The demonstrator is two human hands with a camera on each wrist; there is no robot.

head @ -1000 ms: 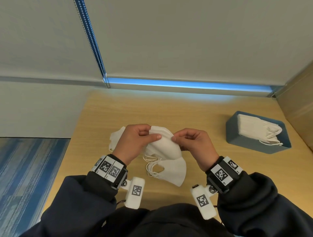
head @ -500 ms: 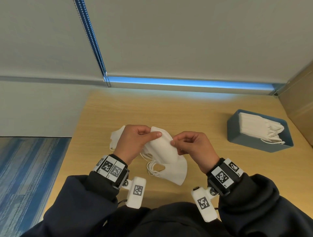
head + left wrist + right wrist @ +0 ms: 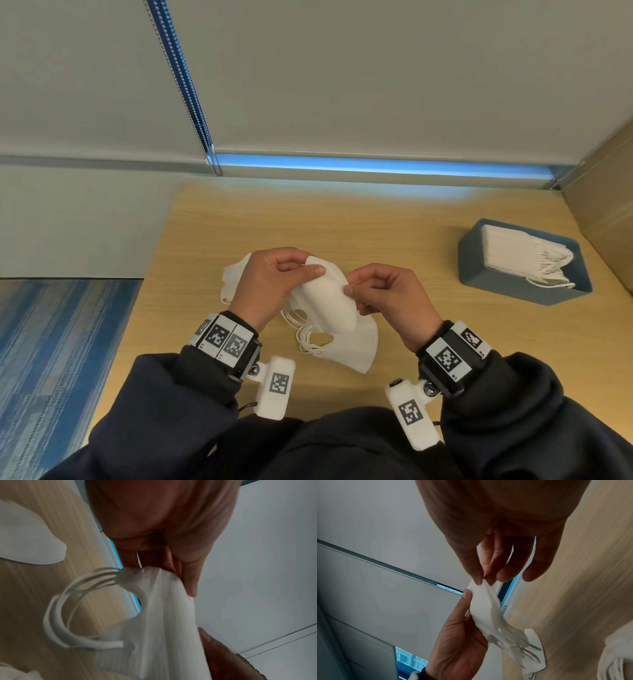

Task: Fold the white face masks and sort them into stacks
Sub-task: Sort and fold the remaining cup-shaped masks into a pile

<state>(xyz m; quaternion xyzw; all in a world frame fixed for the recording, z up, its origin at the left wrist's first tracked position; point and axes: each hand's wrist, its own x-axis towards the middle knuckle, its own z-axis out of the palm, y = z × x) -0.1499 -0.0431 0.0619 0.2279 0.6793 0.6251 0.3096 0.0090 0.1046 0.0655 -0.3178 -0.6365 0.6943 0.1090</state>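
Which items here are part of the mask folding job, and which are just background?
Job:
- held mask, pinched by left hand and right hand
- masks on the desk
- mask under the left hand
- blue bin of stacked masks

Background:
- wooden desk
- blind cord
- blue carpet

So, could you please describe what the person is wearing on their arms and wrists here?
Both arms are in dark navy sleeves of a soft, sweatshirt-like fabric. Each wrist carries a black band faced with white panels printed with black square fiducial markers. A white, rounded camera housing with its own marker hangs from each band on a small metal joint. A thin black cable shows beside each housing. The left hand and right hand are bare.
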